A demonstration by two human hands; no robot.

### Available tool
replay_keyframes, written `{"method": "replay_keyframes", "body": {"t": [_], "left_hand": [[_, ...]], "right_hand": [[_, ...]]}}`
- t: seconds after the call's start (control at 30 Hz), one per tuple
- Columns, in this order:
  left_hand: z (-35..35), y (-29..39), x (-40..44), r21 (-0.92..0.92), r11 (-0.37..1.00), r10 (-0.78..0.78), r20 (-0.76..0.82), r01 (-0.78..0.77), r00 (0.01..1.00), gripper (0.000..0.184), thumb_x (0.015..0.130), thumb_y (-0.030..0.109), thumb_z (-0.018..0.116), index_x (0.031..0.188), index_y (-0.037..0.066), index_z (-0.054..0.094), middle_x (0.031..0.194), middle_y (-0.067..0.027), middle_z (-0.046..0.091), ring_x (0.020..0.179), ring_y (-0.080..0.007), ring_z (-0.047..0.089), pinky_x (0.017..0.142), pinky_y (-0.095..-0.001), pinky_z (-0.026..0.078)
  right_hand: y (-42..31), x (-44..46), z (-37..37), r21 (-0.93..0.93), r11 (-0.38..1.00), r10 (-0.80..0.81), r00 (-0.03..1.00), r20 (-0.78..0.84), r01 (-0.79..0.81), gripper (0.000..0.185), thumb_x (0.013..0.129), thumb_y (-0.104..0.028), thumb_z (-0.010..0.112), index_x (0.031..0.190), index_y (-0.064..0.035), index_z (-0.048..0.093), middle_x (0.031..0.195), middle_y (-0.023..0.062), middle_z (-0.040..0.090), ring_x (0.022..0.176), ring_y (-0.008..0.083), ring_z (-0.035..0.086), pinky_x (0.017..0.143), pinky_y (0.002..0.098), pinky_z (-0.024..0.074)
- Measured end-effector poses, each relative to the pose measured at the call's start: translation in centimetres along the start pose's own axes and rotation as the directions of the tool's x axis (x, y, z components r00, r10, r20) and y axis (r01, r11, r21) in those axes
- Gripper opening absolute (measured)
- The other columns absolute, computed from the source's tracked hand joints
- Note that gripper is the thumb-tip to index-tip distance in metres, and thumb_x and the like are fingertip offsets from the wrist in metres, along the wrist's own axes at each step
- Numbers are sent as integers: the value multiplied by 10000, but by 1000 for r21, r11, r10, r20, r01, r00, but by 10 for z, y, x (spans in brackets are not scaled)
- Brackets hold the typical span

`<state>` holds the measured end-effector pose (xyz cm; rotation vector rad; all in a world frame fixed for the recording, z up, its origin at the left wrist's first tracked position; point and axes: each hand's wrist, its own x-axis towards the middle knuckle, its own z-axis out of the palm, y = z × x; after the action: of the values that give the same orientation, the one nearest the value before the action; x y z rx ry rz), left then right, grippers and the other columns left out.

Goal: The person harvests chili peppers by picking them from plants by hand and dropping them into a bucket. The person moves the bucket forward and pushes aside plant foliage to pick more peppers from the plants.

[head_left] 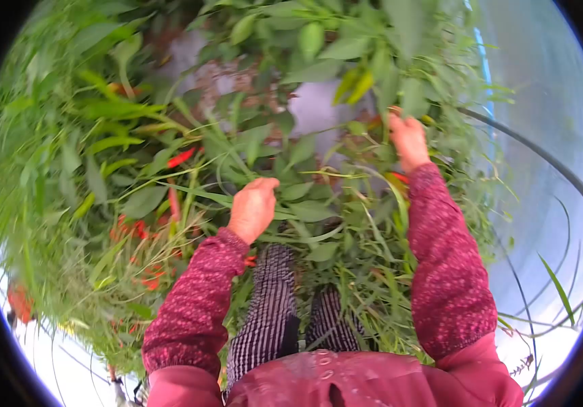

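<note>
My left hand (252, 209) is closed among the leaves at the middle, its fingers curled and facing away from me. Whatever lies in its grip is hidden; thin green stems pass close beside it. Farther out on the right, my right hand (408, 141) reaches into the pepper plants (305, 210), its fingers bent at the foliage. What they pinch, if anything, cannot be made out. A red pepper (400, 178) shows by the right wrist. Left of my left hand hang another red pepper (181, 158) and a paler red one (173, 201).
Tall grass (27, 183) fills the left side. More red peppers (141, 229) show low on the left. A dark hose (536, 139) curves across the translucent sheeting (542, 74) at right. Pale ground cover (315, 108) shows between plants. My striped trouser legs (264, 305) stand among the stems.
</note>
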<state>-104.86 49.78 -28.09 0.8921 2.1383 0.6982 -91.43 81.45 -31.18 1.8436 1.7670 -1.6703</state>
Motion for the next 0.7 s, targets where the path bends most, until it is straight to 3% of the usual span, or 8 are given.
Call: {"method": "replay_keyframes", "body": {"t": [0.03,0.1,0.2,0.3,0.33,0.37,0.5,0.7], "left_hand": [[-4,-10,-4,12,1000,5,0,-5,1000,225,746,22,540,961,36,603,910,-163,625,848,-353,598,757,-415,492],[-24,-27,-8,58,997,-46,-21,47,999,219,740,12,534,942,44,612,909,-163,623,829,-362,597,749,-413,494],[-67,-51,-3,107,990,-72,-136,87,988,214,721,-10,517,895,48,629,888,-173,620,819,-362,602,738,-410,495],[-111,-85,6,236,948,-149,-269,215,952,242,711,-38,507,890,45,646,861,-172,635,812,-345,617,759,-393,495],[-112,-130,6,111,960,-207,-336,257,919,257,713,-38,507,906,48,654,881,-174,636,823,-345,618,761,-396,493],[-136,-117,9,363,889,-185,-277,281,943,259,716,-26,510,914,48,659,908,-180,633,836,-355,612,762,-407,489],[-141,-146,18,581,765,-347,10,277,938,282,739,20,523,1000,55,626,942,-203,620,893,-377,587,782,-452,467],[-125,-197,36,462,838,-398,156,290,904,453,786,333,609,1115,25,563,1015,-234,590,941,-373,575,798,-420,462]], "right_hand": [[14,4,5,68,996,-54,994,-93,60,511,883,-294,556,1273,21,457,1191,132,554,1105,192,514,940,310,391],[-8,-32,13,61,984,-164,985,-48,166,511,888,-278,552,1271,42,444,1222,159,539,1097,222,521,948,326,388],[0,-54,21,-193,920,-344,939,13,340,433,914,-264,523,1251,5,475,1101,124,610,1010,182,552,896,297,411],[24,-48,17,-172,954,-234,969,83,246,328,943,-215,474,1217,-38,507,967,68,642,912,143,554,851,286,421],[25,-48,19,-204,941,-262,962,71,272,260,962,-176,432,1177,-64,525,878,29,634,840,119,538,812,282,427],[23,-47,22,-204,941,-261,962,73,271,260,962,-176,432,1177,-64,525,878,29,634,840,119,538,812,282,427],[20,-44,27,-213,951,-222,975,31,223,237,973,-172,414,1144,-58,532,844,27,617,814,111,538,780,280,431],[15,-43,26,-190,965,-176,983,48,182,241,978,-195,410,1150,-65,519,837,19,596,801,117,537,760,278,429]]}}
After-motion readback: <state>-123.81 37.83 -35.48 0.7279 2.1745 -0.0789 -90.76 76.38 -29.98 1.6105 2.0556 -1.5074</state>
